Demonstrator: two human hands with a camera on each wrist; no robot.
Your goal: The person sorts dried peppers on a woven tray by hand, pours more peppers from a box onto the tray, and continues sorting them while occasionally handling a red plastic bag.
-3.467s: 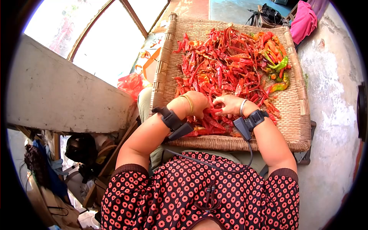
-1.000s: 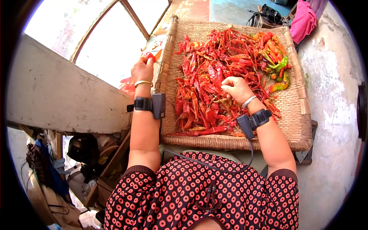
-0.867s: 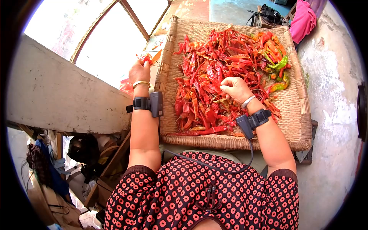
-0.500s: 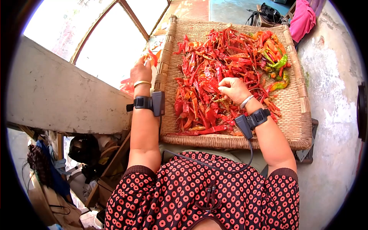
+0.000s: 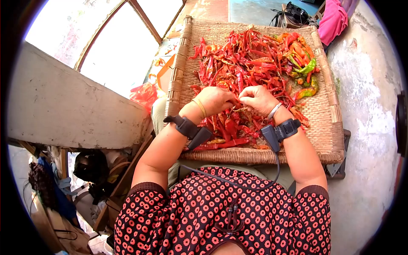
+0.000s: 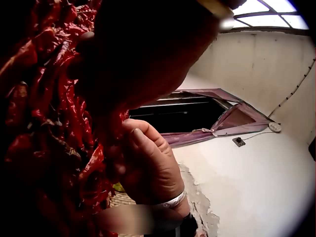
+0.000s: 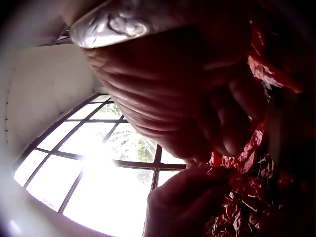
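Dried red chilies [image 5: 250, 63] lie heaped on a woven tray [image 5: 329, 140]. Over the near part of the heap, the left hand [image 5: 212, 102] and right hand [image 5: 260, 101] meet at their fingertips. Between them, a small part of a red chili [image 6: 124, 116] shows in the left wrist view. The right hand [image 6: 153, 163] pinches it between thumb and finger; the left hand's curled fingers, dark in that view, are at its other side. In the right wrist view the left hand [image 7: 185, 202] is close below the right palm [image 7: 158, 89].
Orange and green chilies [image 5: 307, 66] lie at the tray's right side. Left of the tray are a red plastic bag [image 5: 144, 95] and an orange object [image 5: 165, 74]. A low wall [image 5: 80, 97] runs at left, a grey wall [image 5: 365, 97] at right; pink cloth [image 5: 332, 21] hangs at top right.
The left hand has come back from beyond the tray's left edge to meet the right hand over the heap; the red chili it held out there is gone from it. The right hand has barely moved.
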